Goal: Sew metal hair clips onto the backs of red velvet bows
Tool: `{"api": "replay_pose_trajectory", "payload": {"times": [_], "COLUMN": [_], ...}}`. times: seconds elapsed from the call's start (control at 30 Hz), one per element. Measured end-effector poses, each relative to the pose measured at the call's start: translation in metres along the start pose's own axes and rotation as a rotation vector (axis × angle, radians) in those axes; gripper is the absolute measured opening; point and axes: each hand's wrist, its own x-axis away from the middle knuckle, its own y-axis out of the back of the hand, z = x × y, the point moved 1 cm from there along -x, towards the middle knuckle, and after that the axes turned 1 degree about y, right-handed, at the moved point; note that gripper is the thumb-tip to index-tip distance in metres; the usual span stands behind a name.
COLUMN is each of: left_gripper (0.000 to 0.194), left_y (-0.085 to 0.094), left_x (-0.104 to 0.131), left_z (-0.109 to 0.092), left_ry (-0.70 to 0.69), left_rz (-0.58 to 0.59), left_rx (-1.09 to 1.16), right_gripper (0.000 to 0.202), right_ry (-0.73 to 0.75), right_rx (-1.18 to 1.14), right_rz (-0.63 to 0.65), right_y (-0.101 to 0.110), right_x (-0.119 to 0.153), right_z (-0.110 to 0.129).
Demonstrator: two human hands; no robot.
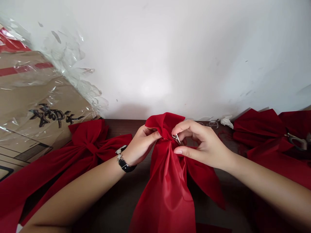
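A large red fabric bow [167, 181] hangs upright in the middle, its long tails spreading down toward the front. My left hand [142, 145] pinches the gathered cloth near the knot from the left, thumb on top. At the right of the knot my right hand [204, 142] has its thumb and index finger around a small metal clip [177, 138] lying against the cloth. The other fingers of that hand are curled behind, partly hidden. Part of the clip is hidden by the fabric folds.
Another red bow [89, 145] lies at the left by a plastic-wrapped cardboard box [43, 97]. More red bows [259, 129] and scissors [297, 140] are at the right. Glasses [213, 124] and crumpled white tissue [226, 121] rest on the dark table [116, 194] along the wall.
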Motion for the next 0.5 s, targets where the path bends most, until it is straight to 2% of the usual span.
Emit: {"api": "replay_pose_trajectory", "payload": {"times": [0.1, 0.23, 0.37, 0.5], "left_gripper": [0.022, 0.020, 0.019, 0.011], "left_y": [0.001, 0.011, 0.032, 0.063], "left_x": [-0.002, -0.012, -0.028, -0.042], "left_z": [-0.002, -0.008, -0.019, -0.034], "left_ry": [-0.006, -0.096, -0.170, -0.169], "left_rz": [-0.066, -0.136, -0.230, -0.368], "left_rx": [0.040, 0.010, 0.083, 0.218], "right_gripper": [0.028, 0.012, 0.016, 0.018], "right_ry": [-0.044, -0.070, -0.116, -0.160], "right_rx": [-0.128, -0.158, -0.175, -0.212], "right_rz": [0.040, 0.042, 0.031, 0.042], "right_y": [0.000, 0.002, 0.006, 0.010], "right_x": [-0.002, -0.003, -0.004, -0.007], "right_z": [-0.003, -0.002, -0.001, -0.004]}}
